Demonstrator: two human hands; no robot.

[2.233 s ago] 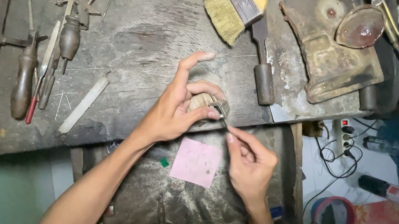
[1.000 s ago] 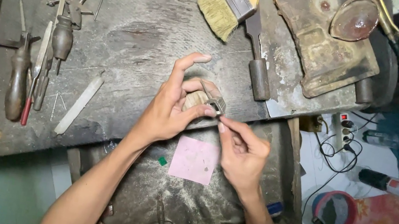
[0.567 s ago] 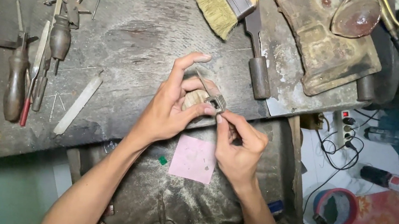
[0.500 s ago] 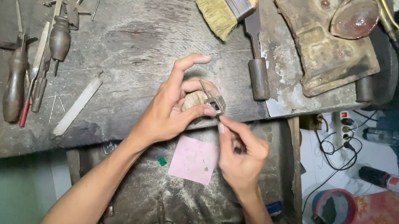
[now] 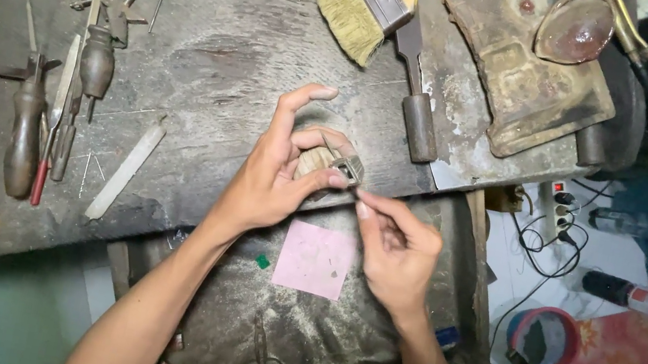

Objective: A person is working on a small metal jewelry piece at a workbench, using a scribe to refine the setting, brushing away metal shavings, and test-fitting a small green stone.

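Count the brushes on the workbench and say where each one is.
1. A flat paintbrush with pale yellow bristles and a yellow handle lies at the top of the dark wooden workbench, beyond the left hand. Others may lie out of frame.

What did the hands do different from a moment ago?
The right hand slid in toward the left hand, so its fingertips now meet the small metal piece pinched there, and the thin tool it held no longer shows. The left hand's grip, pink paper and brush stayed put.

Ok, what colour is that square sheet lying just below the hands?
Pale pink. The square sheet shows plainly in the head view, lying flat beneath the right hand.
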